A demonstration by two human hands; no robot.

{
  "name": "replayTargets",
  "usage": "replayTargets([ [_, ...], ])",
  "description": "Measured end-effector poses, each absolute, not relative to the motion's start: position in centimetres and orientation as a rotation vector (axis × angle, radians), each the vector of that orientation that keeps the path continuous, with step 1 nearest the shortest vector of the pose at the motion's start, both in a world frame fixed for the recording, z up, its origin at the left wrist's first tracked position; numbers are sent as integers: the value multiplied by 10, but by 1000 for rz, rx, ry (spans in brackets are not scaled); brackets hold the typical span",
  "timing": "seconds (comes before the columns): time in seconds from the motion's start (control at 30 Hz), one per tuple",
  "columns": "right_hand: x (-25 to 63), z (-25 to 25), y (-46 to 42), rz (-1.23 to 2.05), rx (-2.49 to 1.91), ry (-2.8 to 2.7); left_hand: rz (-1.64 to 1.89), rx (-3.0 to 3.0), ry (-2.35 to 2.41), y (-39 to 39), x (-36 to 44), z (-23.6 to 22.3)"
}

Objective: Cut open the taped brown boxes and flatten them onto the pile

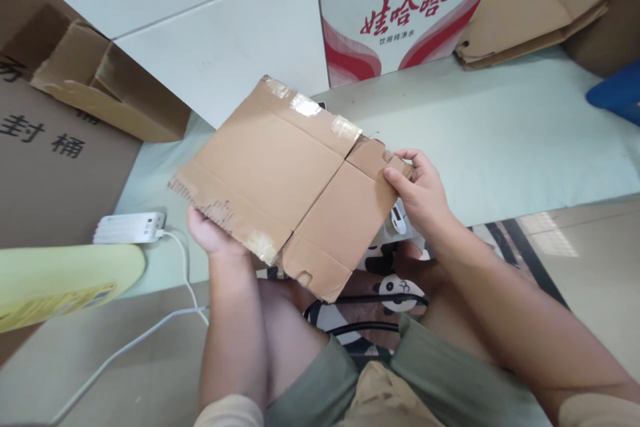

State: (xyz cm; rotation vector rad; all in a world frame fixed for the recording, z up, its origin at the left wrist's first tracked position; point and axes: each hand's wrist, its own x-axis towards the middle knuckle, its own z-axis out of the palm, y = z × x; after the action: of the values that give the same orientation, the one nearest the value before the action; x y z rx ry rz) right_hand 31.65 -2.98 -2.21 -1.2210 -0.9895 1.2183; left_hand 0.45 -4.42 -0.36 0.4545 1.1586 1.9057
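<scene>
A flattened cardboard box [265, 160] is held up in front of me, tilted, with creases, torn edges and strips of clear tape on its flaps. My right hand [420, 187] pinches its right corner, thumb on top and fingers behind. At the lower left edge my left hand [215, 233] grips the cardboard from below, its fingers mostly hidden underneath. Partly covered by the box, a small white device with a port [399, 217] shows beside my right wrist.
On the pale green tabletop [515, 140] stand a white-and-red carton [400, 20] and folded cardboard [530, 7]. At left are an open brown box [110, 87], a white power bank [130, 227] with a cable, and a yellow container [70, 280]. Something blue [617, 93] sits far right.
</scene>
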Motion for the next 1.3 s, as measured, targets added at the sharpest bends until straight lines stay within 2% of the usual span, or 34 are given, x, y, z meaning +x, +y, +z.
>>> replayTargets([
  [0.13,315,-22,-31,1095,-1237,-1078,1865,536,947,-47,17,9],
  [0.23,315,-22,-33,1061,-1220,-1138,1816,541,1057,-49,18,6],
  [0.37,314,-19,-33,1129,-1172,-1047,1731,430,1214,-49,14,-1],
  [0.73,316,-20,-29,1360,-1046,-894,1746,446,1223,-47,6,-6],
  [1.3,314,-39,-24,1182,-1098,-900,1679,547,1254,-46,14,0],
])
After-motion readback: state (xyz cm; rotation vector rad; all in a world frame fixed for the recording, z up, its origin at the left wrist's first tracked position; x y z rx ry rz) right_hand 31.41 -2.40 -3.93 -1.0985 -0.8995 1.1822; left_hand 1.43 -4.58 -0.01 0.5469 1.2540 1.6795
